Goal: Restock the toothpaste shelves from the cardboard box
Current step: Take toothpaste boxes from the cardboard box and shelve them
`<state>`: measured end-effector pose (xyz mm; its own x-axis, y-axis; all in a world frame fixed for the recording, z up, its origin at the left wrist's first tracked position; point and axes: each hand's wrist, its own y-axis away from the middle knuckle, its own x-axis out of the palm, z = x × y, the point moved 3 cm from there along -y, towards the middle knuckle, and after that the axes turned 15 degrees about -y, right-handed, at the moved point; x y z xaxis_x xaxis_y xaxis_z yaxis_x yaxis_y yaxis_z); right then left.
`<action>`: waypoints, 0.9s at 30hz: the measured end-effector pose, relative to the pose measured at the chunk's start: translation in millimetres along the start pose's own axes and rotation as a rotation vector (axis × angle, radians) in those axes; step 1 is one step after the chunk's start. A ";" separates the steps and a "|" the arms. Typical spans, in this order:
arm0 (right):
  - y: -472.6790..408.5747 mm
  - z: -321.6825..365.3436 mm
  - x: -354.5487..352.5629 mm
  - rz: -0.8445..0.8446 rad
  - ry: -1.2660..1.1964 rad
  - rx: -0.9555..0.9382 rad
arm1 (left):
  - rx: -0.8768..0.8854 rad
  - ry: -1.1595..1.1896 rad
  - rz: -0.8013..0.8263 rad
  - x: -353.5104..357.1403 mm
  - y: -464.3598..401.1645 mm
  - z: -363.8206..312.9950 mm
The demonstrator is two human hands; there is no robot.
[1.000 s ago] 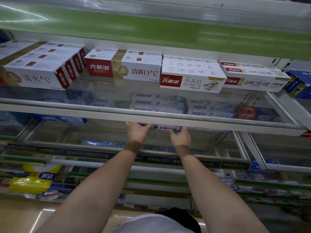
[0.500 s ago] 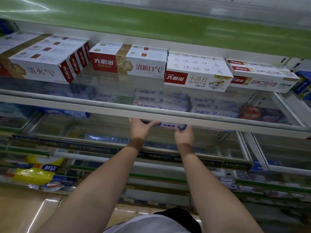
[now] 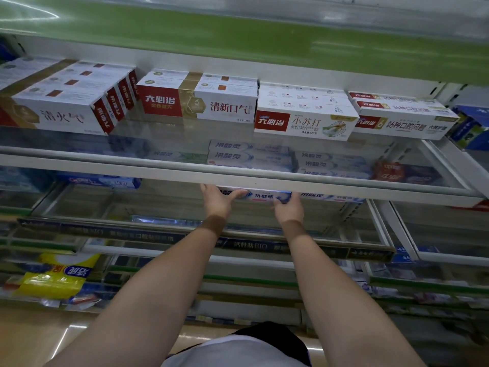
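Left hand and right hand grasp ends of white-blue toothpaste carton near glass shelf's front edge, fingertips hidden.

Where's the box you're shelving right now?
Head view, centre: the blue-white toothpaste box is between left hand and right hand, just under the white shelf rail.

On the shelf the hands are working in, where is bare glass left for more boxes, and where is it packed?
Both hands, left hand and right hand, hold a pale toothpaste box. Bare glass lies left of it, up to the blue box, and in front. To its right the stacked pale boxes crowd the shelf.
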<state>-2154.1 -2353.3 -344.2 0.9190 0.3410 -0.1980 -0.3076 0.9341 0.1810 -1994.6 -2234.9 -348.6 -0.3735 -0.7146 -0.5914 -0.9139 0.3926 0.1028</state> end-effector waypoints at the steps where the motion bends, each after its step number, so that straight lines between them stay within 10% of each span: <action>1: -1.4 -0.4 -0.9 0.016 -0.015 0.007 | 0.001 -0.009 0.003 -1.0 0.0 -0.5; 27: 30.2 -9.2 -11.6 -0.027 -0.137 -0.108 | -0.124 0.065 -0.110 -21.4 9.2 19.4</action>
<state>-2176.3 -2328.1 -345.2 0.9500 0.3050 -0.0666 -0.3004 0.9511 0.0714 -1991.9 -2204.8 -350.5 -0.2756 -0.7869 -0.5520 -0.9610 0.2379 0.1407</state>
